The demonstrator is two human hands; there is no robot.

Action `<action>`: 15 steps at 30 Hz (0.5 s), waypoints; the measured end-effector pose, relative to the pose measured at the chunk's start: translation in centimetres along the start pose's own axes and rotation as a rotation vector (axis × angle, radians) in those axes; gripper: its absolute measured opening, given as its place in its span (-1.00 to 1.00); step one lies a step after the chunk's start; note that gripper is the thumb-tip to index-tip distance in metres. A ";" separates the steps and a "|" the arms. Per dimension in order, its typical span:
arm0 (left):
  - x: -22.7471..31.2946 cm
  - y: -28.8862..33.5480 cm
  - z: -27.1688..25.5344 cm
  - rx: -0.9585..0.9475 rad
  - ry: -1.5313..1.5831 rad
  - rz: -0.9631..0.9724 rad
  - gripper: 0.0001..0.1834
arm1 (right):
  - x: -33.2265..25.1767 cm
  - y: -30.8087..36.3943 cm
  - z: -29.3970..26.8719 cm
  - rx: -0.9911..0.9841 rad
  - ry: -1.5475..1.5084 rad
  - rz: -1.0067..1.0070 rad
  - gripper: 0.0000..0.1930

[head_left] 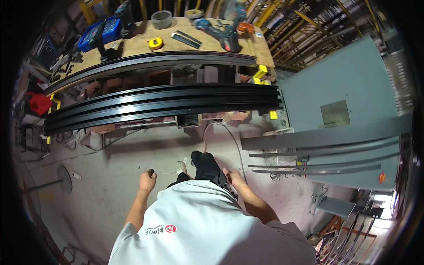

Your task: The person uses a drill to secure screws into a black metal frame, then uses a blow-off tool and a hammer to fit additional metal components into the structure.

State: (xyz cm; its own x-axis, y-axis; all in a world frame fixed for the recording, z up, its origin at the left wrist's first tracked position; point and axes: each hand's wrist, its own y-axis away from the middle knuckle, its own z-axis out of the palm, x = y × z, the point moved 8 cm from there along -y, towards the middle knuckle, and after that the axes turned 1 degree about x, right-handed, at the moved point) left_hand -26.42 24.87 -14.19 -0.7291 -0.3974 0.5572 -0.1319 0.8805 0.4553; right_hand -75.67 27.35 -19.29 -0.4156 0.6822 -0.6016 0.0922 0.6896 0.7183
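Observation:
My left hand [148, 180] hangs at my left side over the floor, its fingers curled closed. A small dark patch shows at the fingers, too small to name. Beside my right thigh is my right hand [233, 177], fingers loosely stretched and partly hidden, with nothing visible in it. Neither hand touches the workbench. In front of me, long black metal profiles [168, 100] lie side by side on yellow-tipped supports. Another long dark profile [154, 59] runs along the front edge of the wooden bench top [132, 47].
The bench carries a blue bin [100, 33], a yellow tape measure [155, 43], a clear tub [161, 19] and a cordless power tool [230, 40]. Right, several grey strips [318, 154] jut out near a large grey-green panel [340, 84]. A cable [236, 137] crosses the floor.

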 end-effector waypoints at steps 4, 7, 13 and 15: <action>4.4 -2.1 -2.4 0.059 -0.037 0.016 -0.46 | -19.9 3.2 -6.8 0.567 0.462 -0.598 -0.49; 8.8 -5.2 -10.7 0.279 -0.196 0.272 -0.40 | -35.1 4.8 -5.4 0.590 0.500 -1.012 -0.39; 11.0 -11.1 -24.9 0.496 -0.455 0.281 -0.25 | -46.3 -0.1 1.7 0.260 0.969 -1.134 0.18; 10.5 -13.0 -26.9 0.436 -0.574 0.261 -0.23 | -46.1 -0.8 2.5 0.188 1.143 -1.057 0.19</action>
State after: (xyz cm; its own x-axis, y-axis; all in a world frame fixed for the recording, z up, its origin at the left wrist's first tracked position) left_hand -14.28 2.34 4.41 -0.9918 -0.0706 0.1070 -0.0735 0.9970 -0.0236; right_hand -54.30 -4.05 6.95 -0.7934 -0.5902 -0.1493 -0.6025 0.7964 0.0536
